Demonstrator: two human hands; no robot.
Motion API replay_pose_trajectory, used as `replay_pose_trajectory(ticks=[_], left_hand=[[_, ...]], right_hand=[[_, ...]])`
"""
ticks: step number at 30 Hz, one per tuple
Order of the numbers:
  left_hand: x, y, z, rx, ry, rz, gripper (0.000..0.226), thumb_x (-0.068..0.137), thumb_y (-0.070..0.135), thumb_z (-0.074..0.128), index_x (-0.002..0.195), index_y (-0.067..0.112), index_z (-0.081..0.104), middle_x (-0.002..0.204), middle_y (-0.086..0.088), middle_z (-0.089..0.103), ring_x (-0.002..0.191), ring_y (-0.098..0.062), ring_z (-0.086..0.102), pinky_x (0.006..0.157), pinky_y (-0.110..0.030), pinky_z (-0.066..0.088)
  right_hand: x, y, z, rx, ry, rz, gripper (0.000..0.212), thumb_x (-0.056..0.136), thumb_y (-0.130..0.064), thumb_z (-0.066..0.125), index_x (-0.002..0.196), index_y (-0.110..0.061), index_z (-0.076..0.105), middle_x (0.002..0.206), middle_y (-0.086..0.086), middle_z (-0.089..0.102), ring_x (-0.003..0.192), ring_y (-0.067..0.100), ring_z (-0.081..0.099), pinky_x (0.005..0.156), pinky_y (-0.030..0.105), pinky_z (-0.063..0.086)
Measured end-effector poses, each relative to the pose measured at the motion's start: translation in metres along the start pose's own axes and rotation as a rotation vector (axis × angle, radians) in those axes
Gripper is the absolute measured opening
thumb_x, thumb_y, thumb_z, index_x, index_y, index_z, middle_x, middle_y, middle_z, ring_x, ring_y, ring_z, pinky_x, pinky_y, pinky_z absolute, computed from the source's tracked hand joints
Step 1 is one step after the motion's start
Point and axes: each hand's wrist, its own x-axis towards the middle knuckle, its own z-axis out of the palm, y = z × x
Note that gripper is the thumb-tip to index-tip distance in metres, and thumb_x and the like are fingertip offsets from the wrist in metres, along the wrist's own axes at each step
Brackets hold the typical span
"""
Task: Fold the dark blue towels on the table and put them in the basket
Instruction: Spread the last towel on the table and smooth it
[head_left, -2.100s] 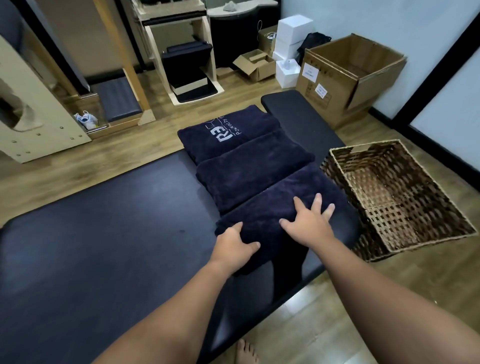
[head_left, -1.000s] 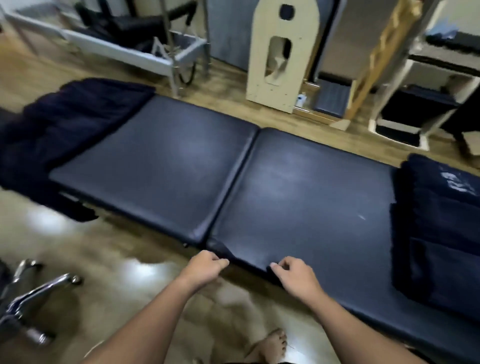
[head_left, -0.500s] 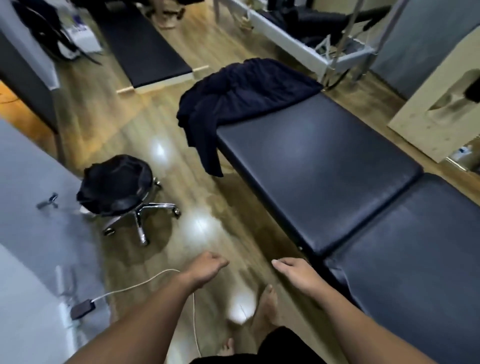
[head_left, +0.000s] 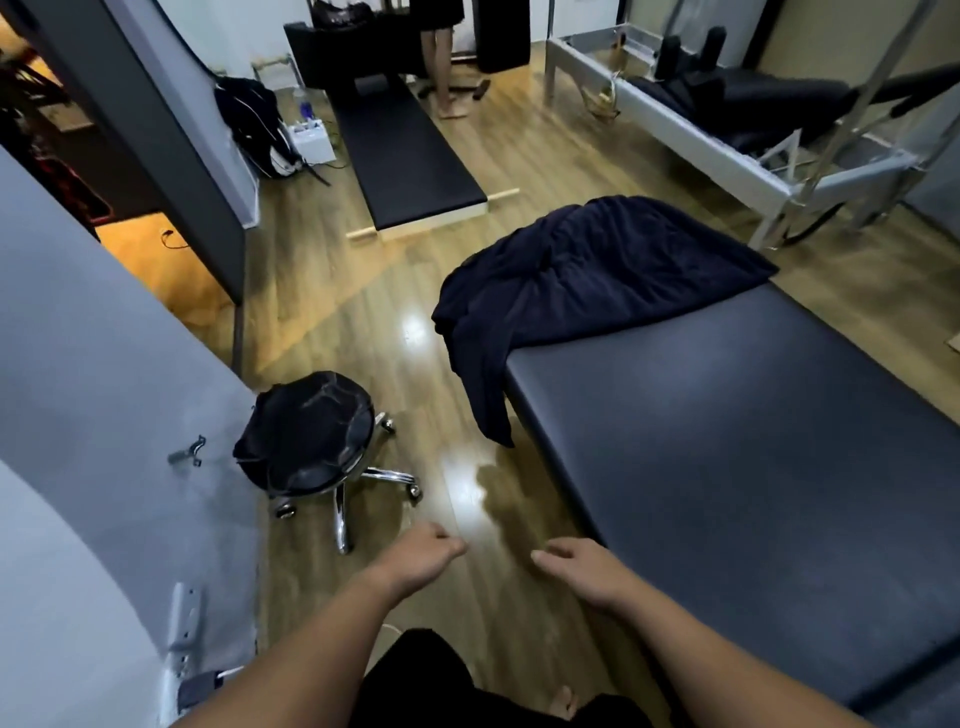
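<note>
Towels, dark blue and soft (head_left: 597, 275), lie in 1 messy heap at the far end of the long black padded table (head_left: 753, 441), hanging off its edge, while the left hand (head_left: 423, 558), loosely curled, and the right hand (head_left: 579, 569), half open, hold nothing, probably free to grab them.

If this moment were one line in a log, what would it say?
left hand: empty, loosely curled | right hand: empty | unfolded dark blue towel: heaped at table far end, hanging over edge | basket: out of view

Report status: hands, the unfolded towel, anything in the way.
Left hand, right hand: empty. Crumpled dark blue towel overhangs black padded table. Floor path clear.
</note>
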Motion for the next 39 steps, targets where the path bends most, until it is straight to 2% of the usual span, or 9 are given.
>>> replay_pose_trajectory(ticks=[5, 7, 11, 16, 20, 27, 33, 36, 39], left_hand=[[0.062, 0.023, -0.042, -0.02, -0.011, -0.033, 0.02, 0.091, 0.031, 0.062, 0.079, 0.016, 0.056, 0.059, 0.005, 0.043, 0.046, -0.009, 0.04, 0.04, -0.023, 0.024], [0.098, 0.035, -0.063, -0.016, -0.023, -0.02, 0.023, 0.09, 0.033, 0.063, 0.077, 0.015, 0.057, 0.059, 0.004, 0.045, 0.047, -0.011, 0.043, 0.043, -0.023, 0.026], [0.167, 0.067, -0.107, 0.042, -0.074, 0.044, 0.029, 0.087, 0.041, 0.063, 0.077, 0.014, 0.061, 0.066, 0.0, 0.057, 0.061, -0.018, 0.054, 0.057, -0.03, 0.039], [0.23, 0.12, -0.15, 0.136, -0.088, 0.164, 0.028, 0.085, 0.04, 0.063, 0.084, 0.013, 0.071, 0.086, 0.0, 0.071, 0.081, -0.015, 0.064, 0.075, -0.036, 0.052], [0.265, 0.163, -0.169, 0.178, 0.001, 0.271, 0.027, 0.085, 0.041, 0.06, 0.078, 0.015, 0.056, 0.081, 0.003, 0.063, 0.077, -0.019, 0.062, 0.068, -0.034, 0.047], [0.308, 0.217, -0.171, 0.396, 0.216, 0.282, 0.088, 0.08, 0.06, 0.07, 0.144, 0.018, 0.026, 0.136, -0.01, 0.033, 0.124, -0.033, 0.041, 0.092, -0.041, 0.047], [0.33, 0.251, -0.167, 0.379, 0.184, 0.111, 0.133, 0.075, 0.052, 0.082, 0.158, 0.021, -0.018, 0.147, -0.018, 0.029, 0.132, -0.039, 0.037, 0.1, -0.042, 0.043], [0.343, 0.26, -0.167, 0.447, 0.144, 0.035, 0.125, 0.076, 0.045, 0.082, 0.159, 0.013, -0.007, 0.147, -0.02, 0.023, 0.133, -0.041, 0.032, 0.106, -0.042, 0.039], [0.346, 0.262, -0.164, 0.489, 0.159, 0.068, 0.107, 0.079, 0.035, 0.079, 0.155, 0.011, 0.007, 0.141, -0.02, 0.029, 0.127, -0.04, 0.035, 0.102, -0.039, 0.039]], right_hand=[[0.051, -0.044, -0.036, -0.013, 0.021, 0.029, 0.075, 0.093, -0.067, 0.05, 0.152, -0.021, 0.044, 0.156, -0.002, 0.043, 0.135, 0.018, 0.048, 0.105, 0.029, 0.039], [0.071, -0.063, -0.053, -0.004, 0.02, 0.081, 0.075, 0.093, -0.066, 0.051, 0.153, -0.021, 0.042, 0.153, -0.001, 0.046, 0.1, 0.011, 0.059, 0.083, 0.023, 0.046], [0.102, -0.097, -0.087, -0.013, 0.059, 0.207, 0.064, 0.093, -0.065, 0.051, 0.144, -0.026, 0.05, 0.1, -0.005, 0.068, 0.06, 0.009, 0.063, 0.052, 0.023, 0.048], [0.141, -0.129, -0.136, -0.088, 0.244, 0.242, 0.053, 0.083, -0.071, 0.052, 0.111, -0.03, 0.07, 0.103, -0.009, 0.07, 0.091, 0.012, 0.066, 0.082, 0.034, 0.056], [0.161, -0.147, -0.18, -0.115, 0.392, 0.277, 0.048, 0.09, -0.059, 0.055, 0.122, -0.025, 0.066, 0.119, -0.004, 0.067, 0.11, 0.02, 0.062, 0.088, 0.033, 0.051], [0.209, -0.148, -0.262, -0.208, 0.533, 0.218, 0.047, 0.094, -0.045, 0.06, 0.132, -0.019, 0.06, 0.128, 0.004, 0.062, 0.116, 0.025, 0.058, 0.093, 0.038, 0.052], [0.26, -0.13, -0.333, -0.459, 0.551, 0.214, 0.053, 0.096, -0.032, 0.06, 0.145, -0.024, 0.042, 0.156, 0.011, 0.027, 0.141, 0.037, 0.027, 0.111, 0.054, 0.037], [0.283, -0.115, -0.36, -0.444, 0.525, 0.281, 0.07, 0.099, -0.032, 0.058, 0.155, -0.035, 0.016, 0.164, 0.016, -0.004, 0.15, 0.043, 0.003, 0.118, 0.06, 0.021], [0.295, -0.105, -0.371, -0.457, 0.524, 0.331, 0.082, 0.1, -0.047, 0.054, 0.157, -0.039, -0.003, 0.161, 0.017, 0.008, 0.146, 0.04, 0.014, 0.114, 0.063, 0.022]])
